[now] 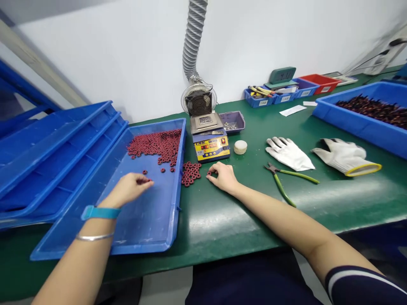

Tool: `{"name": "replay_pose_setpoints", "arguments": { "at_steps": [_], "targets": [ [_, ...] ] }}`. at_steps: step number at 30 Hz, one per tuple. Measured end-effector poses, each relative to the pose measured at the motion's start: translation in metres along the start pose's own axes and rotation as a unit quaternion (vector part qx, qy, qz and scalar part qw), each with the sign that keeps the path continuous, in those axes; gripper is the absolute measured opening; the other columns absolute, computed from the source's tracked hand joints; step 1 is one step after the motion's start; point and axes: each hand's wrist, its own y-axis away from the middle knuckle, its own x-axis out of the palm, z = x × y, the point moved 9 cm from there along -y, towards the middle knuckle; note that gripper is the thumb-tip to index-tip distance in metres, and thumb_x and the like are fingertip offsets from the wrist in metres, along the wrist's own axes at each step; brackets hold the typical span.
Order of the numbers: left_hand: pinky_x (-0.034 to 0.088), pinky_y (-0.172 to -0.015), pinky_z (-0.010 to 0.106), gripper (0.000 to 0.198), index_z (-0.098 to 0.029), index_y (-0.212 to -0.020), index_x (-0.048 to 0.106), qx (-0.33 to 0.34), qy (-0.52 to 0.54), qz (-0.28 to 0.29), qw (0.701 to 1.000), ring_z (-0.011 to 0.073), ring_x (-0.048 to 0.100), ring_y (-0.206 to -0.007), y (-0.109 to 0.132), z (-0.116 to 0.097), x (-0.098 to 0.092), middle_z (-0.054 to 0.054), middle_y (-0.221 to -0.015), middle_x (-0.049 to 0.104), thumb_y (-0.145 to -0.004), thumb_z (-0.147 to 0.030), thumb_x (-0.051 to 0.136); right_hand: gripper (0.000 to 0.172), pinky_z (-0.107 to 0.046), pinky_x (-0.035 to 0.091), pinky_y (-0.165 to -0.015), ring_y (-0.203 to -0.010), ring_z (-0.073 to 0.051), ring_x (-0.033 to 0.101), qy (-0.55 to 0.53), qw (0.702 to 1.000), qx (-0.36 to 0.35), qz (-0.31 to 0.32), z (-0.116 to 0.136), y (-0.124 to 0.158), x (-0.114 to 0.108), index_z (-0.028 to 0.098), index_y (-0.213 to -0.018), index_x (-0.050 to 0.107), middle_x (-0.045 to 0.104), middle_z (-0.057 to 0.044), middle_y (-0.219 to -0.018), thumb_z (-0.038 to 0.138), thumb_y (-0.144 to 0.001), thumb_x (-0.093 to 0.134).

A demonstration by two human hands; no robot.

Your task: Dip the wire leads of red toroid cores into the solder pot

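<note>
My left hand [132, 186] is over the blue tray [140, 245], thumb and fingers pinched together, with a speck of red at the fingertips that looks like a small ring coil. Many dark red ring coils [155, 146] cover the tray's far end, and a few lie loose near my fingers. On the green table, my right hand [223, 176] pinches one small ring coil [209, 173] between thumb and forefinger. Just left of it, a flat cluster of ring coils [190, 173] lies on the table against the tray's side.
Behind my right hand stands a yellow-and-blue solder pot [211, 144] under a grey duct hose [193, 38]. Nearby are a purple bin [233, 120], a round white pad [240, 147], green-handled cutters [281, 182] and white gloves [291, 154]. Stacked blue trays [57, 156] rise at left; another tray [359, 127] is right.
</note>
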Motion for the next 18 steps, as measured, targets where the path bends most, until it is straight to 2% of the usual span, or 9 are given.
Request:
{"name": "replay_pose_setpoints", "arguments": {
  "at_steps": [3, 4, 6, 8, 9, 12, 14, 16, 18],
  "targets": [
    [0.046, -0.061, 0.032, 0.035, -0.019, -0.069, 0.068, -0.022, -0.01, 0.05, 0.998, 0.0252, 0.064, -0.064, 0.017, 0.028, 0.025, 0.007, -0.065, 0.069, -0.065, -0.053, 0.061, 0.009, -0.036, 0.046, -0.083, -0.077, -0.016, 0.062, -0.069, 0.997, 0.01, 0.014, -0.003, -0.001, -0.001, 0.017, -0.074, 0.062, 0.066, -0.003, -0.078, 0.02, -0.073, 0.07],
    [0.046, -0.06, 0.033, 0.035, -0.019, -0.07, 0.069, -0.038, -0.029, 0.039, 0.998, 0.0262, 0.064, -0.064, 0.021, 0.032, 0.023, 0.007, -0.066, 0.069, -0.063, -0.053, 0.064, 0.01, -0.033, 0.048, -0.078, -0.074, -0.015, 0.063, -0.108, 0.994, 0.021, 0.026, -0.006, 0.0, -0.001, 0.016, -0.076, 0.062, 0.067, -0.003, -0.077, 0.022, -0.074, 0.07],
    [0.048, -0.061, 0.034, 0.038, -0.018, -0.074, 0.068, -0.065, -0.051, -0.039, 0.996, 0.0277, 0.065, -0.067, 0.024, 0.023, 0.003, 0.008, -0.069, 0.069, -0.059, -0.053, 0.07, 0.015, -0.03, 0.051, -0.071, -0.07, -0.014, 0.064, -0.237, 0.968, 0.058, 0.057, -0.009, 0.003, 0.0, 0.015, -0.079, 0.062, 0.068, -0.003, -0.076, 0.026, -0.072, 0.071],
    [0.051, -0.066, 0.035, 0.04, -0.017, -0.08, 0.067, -0.051, 0.002, -0.128, 0.991, 0.0262, 0.065, -0.071, 0.026, -0.011, -0.017, 0.009, -0.075, 0.07, -0.063, -0.053, 0.069, 0.024, -0.028, 0.052, -0.071, -0.07, -0.013, 0.065, -0.385, 0.914, 0.094, 0.083, -0.006, 0.008, 0.0, 0.015, -0.08, 0.064, 0.069, -0.002, -0.077, 0.028, -0.065, 0.078],
    [0.052, -0.068, 0.034, 0.039, -0.016, -0.084, 0.066, -0.015, 0.072, -0.13, 0.989, 0.0239, 0.065, -0.073, 0.024, -0.036, -0.018, 0.009, -0.079, 0.071, -0.068, -0.051, 0.067, 0.029, -0.028, 0.052, -0.073, -0.07, -0.012, 0.066, -0.442, 0.887, 0.103, 0.09, -0.002, 0.01, -0.002, 0.015, -0.08, 0.065, 0.07, -0.002, -0.077, 0.028, -0.06, 0.081],
    [0.054, -0.069, 0.032, 0.042, -0.015, -0.099, 0.065, 0.116, 0.238, -0.021, 0.964, 0.021, 0.066, -0.079, 0.014, -0.124, 0.004, 0.009, -0.091, 0.072, -0.071, -0.045, 0.069, 0.036, -0.026, 0.053, -0.079, -0.072, -0.01, 0.066, -0.52, 0.842, 0.1, 0.104, 0.013, 0.014, -0.009, 0.016, -0.081, 0.069, 0.071, 0.0, -0.078, 0.028, -0.052, 0.086],
    [0.054, -0.071, 0.031, 0.038, -0.014, -0.099, 0.065, 0.159, 0.304, 0.044, 0.938, 0.0195, 0.066, -0.08, 0.009, -0.167, 0.021, 0.009, -0.092, 0.071, -0.072, -0.039, 0.07, 0.037, -0.026, 0.053, -0.078, -0.071, -0.009, 0.066, -0.542, 0.827, 0.095, 0.111, 0.019, 0.015, -0.014, 0.016, -0.081, 0.071, 0.072, 0.001, -0.078, 0.028, -0.051, 0.087],
    [0.053, -0.07, 0.029, 0.03, -0.012, -0.091, 0.067, 0.164, 0.347, 0.082, 0.92, 0.0174, 0.065, -0.076, 0.002, -0.188, 0.032, 0.008, -0.085, 0.07, -0.07, -0.033, 0.072, 0.038, -0.026, 0.054, -0.078, -0.071, -0.009, 0.066, -0.556, 0.819, 0.091, 0.109, 0.021, 0.014, -0.017, 0.016, -0.082, 0.071, 0.072, 0.001, -0.077, 0.026, -0.05, 0.088],
    [0.052, -0.066, 0.026, 0.024, -0.012, -0.083, 0.067, 0.147, 0.388, 0.103, 0.904, 0.0153, 0.064, -0.072, -0.004, -0.193, 0.039, 0.006, -0.08, 0.069, -0.067, -0.028, 0.074, 0.037, -0.027, 0.055, -0.078, -0.071, -0.009, 0.067, -0.564, 0.814, 0.091, 0.106, 0.02, 0.013, -0.019, 0.015, -0.081, 0.071, 0.072, 0.001, -0.076, 0.025, -0.05, 0.088]
  ]
}}
